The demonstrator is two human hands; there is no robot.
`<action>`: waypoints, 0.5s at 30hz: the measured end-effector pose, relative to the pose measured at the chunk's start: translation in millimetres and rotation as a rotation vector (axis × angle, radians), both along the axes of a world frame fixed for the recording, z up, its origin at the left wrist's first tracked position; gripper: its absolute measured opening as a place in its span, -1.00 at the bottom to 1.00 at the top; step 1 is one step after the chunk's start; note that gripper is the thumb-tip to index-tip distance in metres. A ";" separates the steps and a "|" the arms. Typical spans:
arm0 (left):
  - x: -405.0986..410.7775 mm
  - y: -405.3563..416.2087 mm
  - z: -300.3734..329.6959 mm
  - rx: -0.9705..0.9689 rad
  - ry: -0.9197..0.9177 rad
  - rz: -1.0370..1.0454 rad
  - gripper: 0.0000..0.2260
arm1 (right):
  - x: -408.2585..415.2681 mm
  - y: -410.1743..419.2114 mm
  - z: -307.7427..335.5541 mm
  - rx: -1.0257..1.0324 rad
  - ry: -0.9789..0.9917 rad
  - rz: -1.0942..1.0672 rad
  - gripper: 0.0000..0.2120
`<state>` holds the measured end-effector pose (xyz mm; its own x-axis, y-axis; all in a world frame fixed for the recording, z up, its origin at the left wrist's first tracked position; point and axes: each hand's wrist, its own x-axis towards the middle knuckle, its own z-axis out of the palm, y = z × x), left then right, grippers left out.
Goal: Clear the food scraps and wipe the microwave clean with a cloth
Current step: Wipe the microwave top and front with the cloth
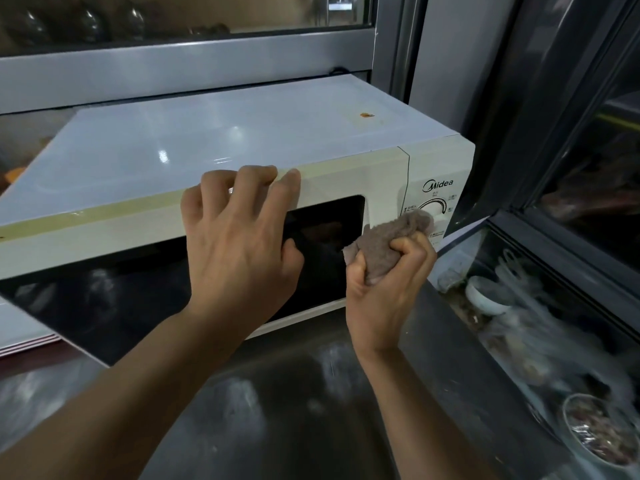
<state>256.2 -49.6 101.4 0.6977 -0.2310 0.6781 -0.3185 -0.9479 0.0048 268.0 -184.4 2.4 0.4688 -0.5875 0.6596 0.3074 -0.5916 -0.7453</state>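
Against the cream-white boxy microwave (pixel 221 140), the left hand (pixel 239 244) hooks spread fingers over its door top while the right hand (pixel 388 282) clenches a crumpled brown cloth (pixel 391 237).

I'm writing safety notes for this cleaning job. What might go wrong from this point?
1. The right hand rubs the bunched brown cloth against the round white control dial; it might turn the dial.
2. The left hand bears on the white microwave's top front edge; pushing could slide it on the smooth steel counter.
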 end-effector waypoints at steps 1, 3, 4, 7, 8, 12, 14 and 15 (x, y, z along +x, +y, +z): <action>0.2 0.1 -0.3 0.005 0.000 -0.002 -0.44 | -0.1 -0.3 -6.8 0.015 -0.004 0.012 -0.69; 0.8 0.8 -0.9 0.007 -0.002 -0.003 -0.43 | -3.9 -0.2 -25.1 0.052 0.033 0.041 -0.66; 1.4 1.0 -1.3 0.006 -0.005 -0.004 -0.43 | -8.1 0.2 -36.0 0.082 0.082 0.059 -0.65; 2.3 1.1 -3.9 0.011 -0.026 -0.001 -0.42 | -20.1 1.6 -64.8 0.175 0.296 0.099 -0.72; 2.2 1.0 -4.9 0.018 -0.031 0.000 -0.41 | -22.4 2.1 -69.2 0.196 0.341 0.120 -0.76; 3.2 1.8 -5.1 0.051 -0.039 0.007 -0.41 | -24.4 4.4 -51.3 0.227 0.273 0.084 -0.82; 2.5 2.2 -3.7 0.057 -0.034 0.009 -0.40 | -25.7 2.7 -31.1 0.194 0.183 0.033 -0.80; 1.6 1.8 -3.2 0.058 -0.028 0.011 -0.40 | -25.9 0.7 -20.9 0.171 0.149 0.030 -0.78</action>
<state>257.8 -47.8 98.2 0.6812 -0.2631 0.6832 -0.3071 -0.9498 -0.0595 242.1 -183.7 -18.5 0.5726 -0.6689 0.4741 0.2022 -0.4452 -0.8723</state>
